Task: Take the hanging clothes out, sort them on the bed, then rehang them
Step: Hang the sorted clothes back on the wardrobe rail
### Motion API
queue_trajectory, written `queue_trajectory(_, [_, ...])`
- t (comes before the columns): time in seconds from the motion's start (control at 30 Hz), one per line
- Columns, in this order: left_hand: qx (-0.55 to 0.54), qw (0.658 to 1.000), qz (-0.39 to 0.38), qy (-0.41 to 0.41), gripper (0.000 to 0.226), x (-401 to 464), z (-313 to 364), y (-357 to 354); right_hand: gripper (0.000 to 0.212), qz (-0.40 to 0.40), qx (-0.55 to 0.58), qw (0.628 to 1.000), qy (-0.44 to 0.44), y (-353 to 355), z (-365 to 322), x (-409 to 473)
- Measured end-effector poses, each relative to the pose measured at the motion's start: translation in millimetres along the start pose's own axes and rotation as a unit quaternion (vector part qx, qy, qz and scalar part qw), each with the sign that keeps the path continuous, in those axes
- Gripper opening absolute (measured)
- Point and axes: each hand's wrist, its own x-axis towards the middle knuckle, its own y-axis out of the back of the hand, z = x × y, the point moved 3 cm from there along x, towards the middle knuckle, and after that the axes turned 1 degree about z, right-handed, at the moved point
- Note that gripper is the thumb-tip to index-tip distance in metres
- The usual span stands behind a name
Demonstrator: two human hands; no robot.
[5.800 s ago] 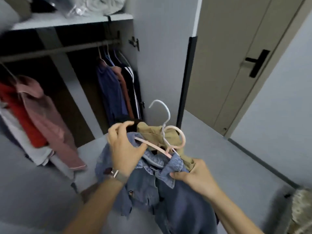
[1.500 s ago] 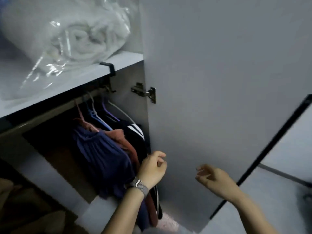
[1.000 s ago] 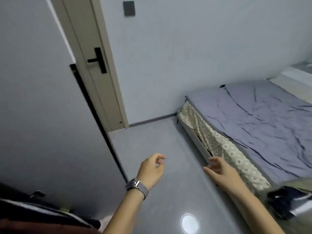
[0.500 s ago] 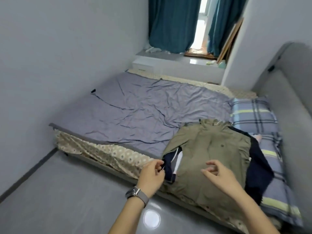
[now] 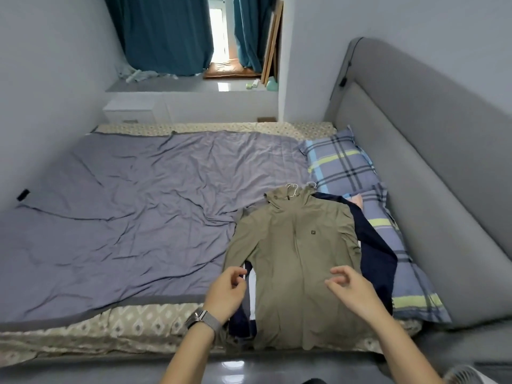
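Note:
An olive-green hooded jacket [image 5: 299, 261] lies flat on the bed [image 5: 119, 217], its white hanger hook [image 5: 292, 187] sticking out at the collar. Under it lies a dark navy garment [image 5: 374, 250] with a white stripe showing at the left. A bit of pink cloth [image 5: 357, 200] peeks out near the pillows. My left hand [image 5: 225, 293], with a watch on the wrist, hovers over the jacket's left sleeve with loosely curled fingers holding nothing. My right hand [image 5: 352, 289] hovers above the jacket's lower front, fingers relaxed and empty.
Two plaid pillows [image 5: 340, 162] lie along the grey padded headboard [image 5: 432, 151] at the right. A grey-purple sheet covers the left of the bed. Teal curtains [image 5: 163, 34] and a raised ledge stand at the back. Grey floor runs along the bed's near edge.
The view swung from the wardrobe past the door to the bed. Both hands, empty since leaving the wardrobe, now hover closer over the olive jacket.

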Motion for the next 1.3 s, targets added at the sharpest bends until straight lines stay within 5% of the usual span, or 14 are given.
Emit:
queue_trajectory(0.4, [0.012,0.999,-0.033,0.039,0.016,134,26,-53,0.02,-0.02,0.008,0.998,-0.054,35,29,141])
queue_trajectory(0.63, [0.008,0.997,0.004,0.074,0.033,234,71,-124,0.017,-0.064,-0.011,0.996,-0.062,83,60,284])
queue_trajectory(0.73, [-0.006,0.996,0.028,0.081,0.021,269,91,-158,0.018,-0.081,-0.029,0.994,-0.071,100,81,346])
queue_trajectory(0.97, [-0.019,0.988,0.059,0.139,0.03,316,78,-208,0.017,-0.227,-0.138,0.963,-0.051,70,123,453])
queue_trajectory(1.07, [-0.032,0.984,0.056,0.167,0.028,331,66,-210,0.035,-0.267,-0.207,0.941,-0.004,47,122,495])
queue_trajectory(1.17, [-0.049,0.98,0.062,0.183,0.014,340,51,-209,0.052,-0.231,-0.234,0.943,0.045,33,108,545])
queue_trajectory(1.3, [-0.048,0.975,0.081,0.203,0.016,338,35,-207,0.06,-0.144,-0.132,0.98,-0.028,26,100,613])
